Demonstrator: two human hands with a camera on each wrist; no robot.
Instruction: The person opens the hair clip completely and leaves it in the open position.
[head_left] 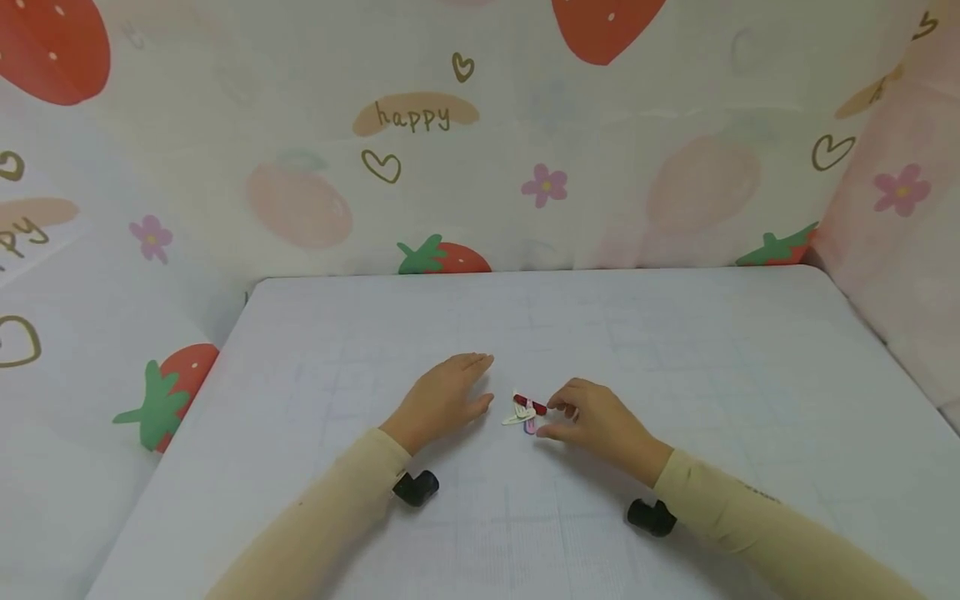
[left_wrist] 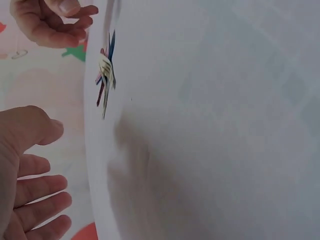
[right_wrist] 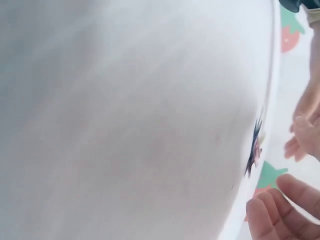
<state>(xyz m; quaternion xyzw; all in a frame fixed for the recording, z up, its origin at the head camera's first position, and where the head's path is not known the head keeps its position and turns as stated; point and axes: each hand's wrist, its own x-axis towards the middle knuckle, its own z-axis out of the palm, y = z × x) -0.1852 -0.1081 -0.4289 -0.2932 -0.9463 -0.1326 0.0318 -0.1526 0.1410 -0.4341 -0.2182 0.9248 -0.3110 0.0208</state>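
Note:
A small pile of hair clips [head_left: 519, 417] lies on the white table between the two hands. Red, white and pink-purple pieces show in the head view; the pile also has dark blue parts in the left wrist view [left_wrist: 106, 70]. The left hand [head_left: 442, 400] is held to the left of the pile, its fingers extended and apart from the clips. On the other side, the right hand [head_left: 600, 421] has loosely bent fingers close to the red clip [head_left: 529, 405]. Both wrist views show a space between the right fingers [right_wrist: 262, 215] and the pile.
The white-covered table [head_left: 360, 333] extends around the hands. Printed fabric [head_left: 495, 225] with strawberries and hearts rises at its back and sides. A black wrist-worn device [head_left: 417, 488] sits under the left wrist, and another [head_left: 651, 517] under the right.

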